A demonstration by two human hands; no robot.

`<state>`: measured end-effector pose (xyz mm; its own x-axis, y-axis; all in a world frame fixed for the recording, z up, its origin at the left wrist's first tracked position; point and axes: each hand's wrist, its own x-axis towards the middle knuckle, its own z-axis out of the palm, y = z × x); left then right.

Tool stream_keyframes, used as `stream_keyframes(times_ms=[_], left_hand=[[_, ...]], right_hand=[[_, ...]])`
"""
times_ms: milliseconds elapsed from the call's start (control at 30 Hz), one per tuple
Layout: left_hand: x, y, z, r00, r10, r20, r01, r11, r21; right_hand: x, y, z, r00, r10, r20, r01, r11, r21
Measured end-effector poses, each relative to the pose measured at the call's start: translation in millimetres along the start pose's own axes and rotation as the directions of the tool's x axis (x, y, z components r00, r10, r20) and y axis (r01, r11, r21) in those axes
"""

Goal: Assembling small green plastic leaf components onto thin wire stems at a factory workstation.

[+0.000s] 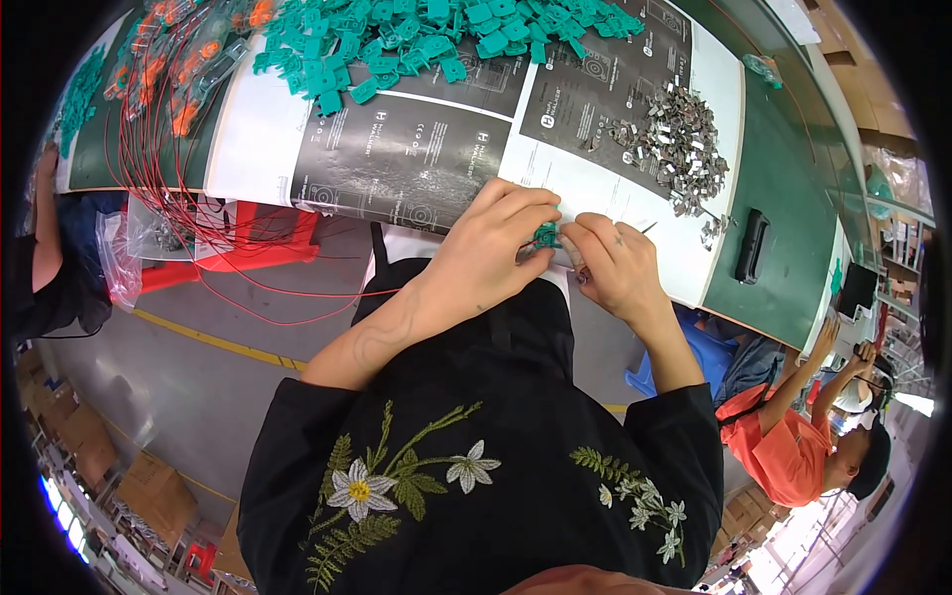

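Observation:
At the near edge of the table, my left hand [501,233] is closed, pinching a small green plastic part [545,235] between thumb and fingers. My right hand [617,263] is closed right beside it, its fingertips close to the part. Whatever those right fingers hold is mostly hidden; a small dark bit shows below them. Thin red wires [288,293] trail from the left and pass by my left forearm. Beyond my hands lies a big heap of similar green plastic parts [426,40]. A pile of small metal pieces [684,149] sits to the right.
Printed black-and-white sheets [397,164] cover part of the green table [783,218]. A black oblong object [753,246] lies at the right. Bundled red wires with orange-and-clear parts [183,119] are at the far left. Other people sit at both sides, one in an orange shirt [778,446].

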<state>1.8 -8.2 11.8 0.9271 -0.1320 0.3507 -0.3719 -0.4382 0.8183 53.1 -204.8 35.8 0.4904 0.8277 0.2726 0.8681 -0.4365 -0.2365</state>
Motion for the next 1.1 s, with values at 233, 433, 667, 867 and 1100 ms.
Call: stream_keyframes(times_ms=[233, 433, 667, 867, 1100], left_hand=[[-1.1, 0.3, 1.1, 1.0, -0.026, -0.015, 0.025, 0.999, -0.033], [-0.7, -0.2, 0.5, 1.0, -0.023, -0.018, 0.022, 0.999, -0.036], [-1.2, -1.5, -0.3, 1.0, -0.013, -0.007, 0.012, 0.999, -0.034], [-2.3, -1.8, -1.6, 0.999, 0.043, -0.008, -0.043, 0.999, 0.016], [-9.2, -7.5, 1.4, 0.97, 0.241, -0.032, -0.223, 0.936, 0.271]], right_hand=[[0.6, 1.7, -0.9, 1.0, -0.004, 0.024, 0.004, 1.0, 0.03], [1.7, 1.9, -2.3, 0.999, 0.014, 0.051, -0.017, 0.998, 0.067], [4.7, 2.1, -1.7, 0.992, 0.009, 0.125, -0.021, 0.995, 0.096], [16.1, 12.7, -10.0, 0.961, -0.09, 0.263, 0.049, 0.986, 0.159], [11.5, 14.0, -14.6, 0.989, 0.029, 0.148, -0.063, 0.972, 0.226]])
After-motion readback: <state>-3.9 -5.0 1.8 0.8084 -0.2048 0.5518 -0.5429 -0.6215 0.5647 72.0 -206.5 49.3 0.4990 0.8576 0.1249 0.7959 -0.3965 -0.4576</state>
